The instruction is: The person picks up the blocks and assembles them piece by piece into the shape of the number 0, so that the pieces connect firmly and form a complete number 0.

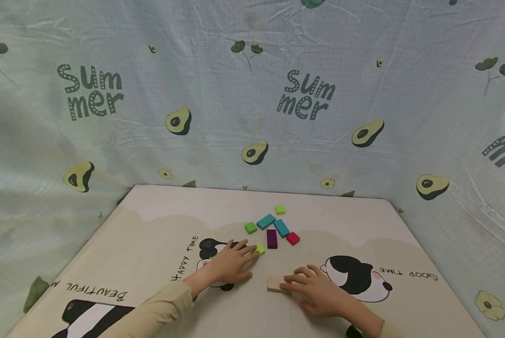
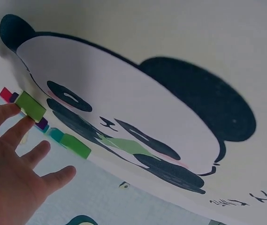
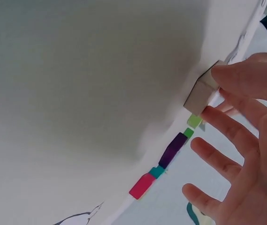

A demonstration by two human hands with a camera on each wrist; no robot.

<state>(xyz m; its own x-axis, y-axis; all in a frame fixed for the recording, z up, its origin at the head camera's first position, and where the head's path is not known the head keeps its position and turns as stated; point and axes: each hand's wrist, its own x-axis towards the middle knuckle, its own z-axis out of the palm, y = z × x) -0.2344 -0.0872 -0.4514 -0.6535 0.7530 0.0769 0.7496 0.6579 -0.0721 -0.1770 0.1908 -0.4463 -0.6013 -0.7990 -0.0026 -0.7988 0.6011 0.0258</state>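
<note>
On the table, my left hand (image 1: 232, 263) reaches out with fingers spread and fairly straight. Its fingertips are right at a lime green block (image 2: 30, 106), while the thumb stands apart from it. To the right, my right hand (image 1: 317, 292) pinches one end of a plain wooden block (image 1: 275, 284) between thumb and forefinger. The other fingers of that hand extend loosely, as the right wrist view shows. Part of the wooden block (image 3: 200, 96) is hidden behind the thumb.
Beyond the hands lie a purple block (image 1: 271, 239), a red block (image 1: 293, 238), two teal blocks (image 1: 281, 228) and two more green blocks (image 1: 250, 227). The table (image 1: 151, 244) carries printed pandas and lettering. A patterned cloth (image 1: 218, 117) hangs behind its far edge.
</note>
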